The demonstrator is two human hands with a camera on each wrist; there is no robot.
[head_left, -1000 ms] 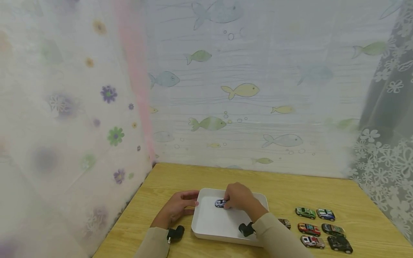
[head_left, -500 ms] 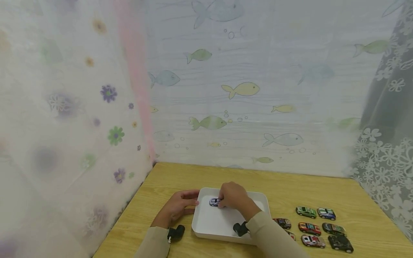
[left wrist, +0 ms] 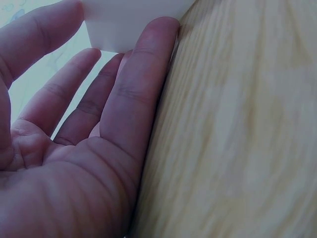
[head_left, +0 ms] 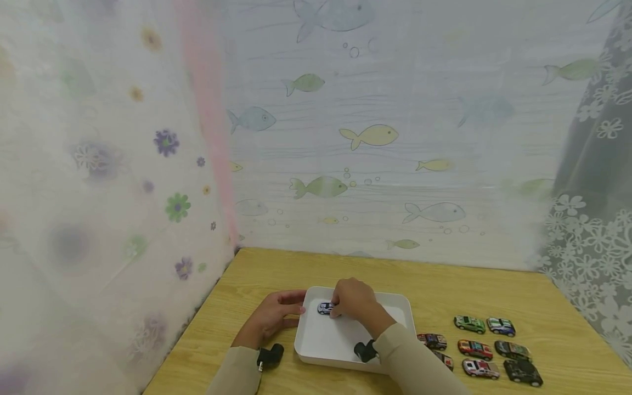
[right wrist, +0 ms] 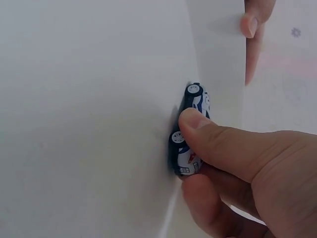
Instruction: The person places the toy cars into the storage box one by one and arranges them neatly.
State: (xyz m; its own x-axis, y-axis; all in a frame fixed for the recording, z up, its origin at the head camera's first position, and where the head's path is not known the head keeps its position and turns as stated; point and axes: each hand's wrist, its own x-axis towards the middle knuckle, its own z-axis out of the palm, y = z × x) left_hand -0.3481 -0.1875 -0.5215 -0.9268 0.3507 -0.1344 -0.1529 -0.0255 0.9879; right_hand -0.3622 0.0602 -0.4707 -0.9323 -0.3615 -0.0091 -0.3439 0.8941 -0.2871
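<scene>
One white-and-blue toy car (head_left: 324, 309) in the white tray (head_left: 323, 343), toward ten o'clock from its centre. Your right hand (head_left: 356, 300) is nearer: thumb and fingers clamped on the car, whose nose or tail juts out at nine o'clock. Long axis, head view: roughly nine to three. Your left hand (head_left: 272, 317), fingers extended and apart, touches the tray's wall at nine o'clock, clear of the car.
</scene>
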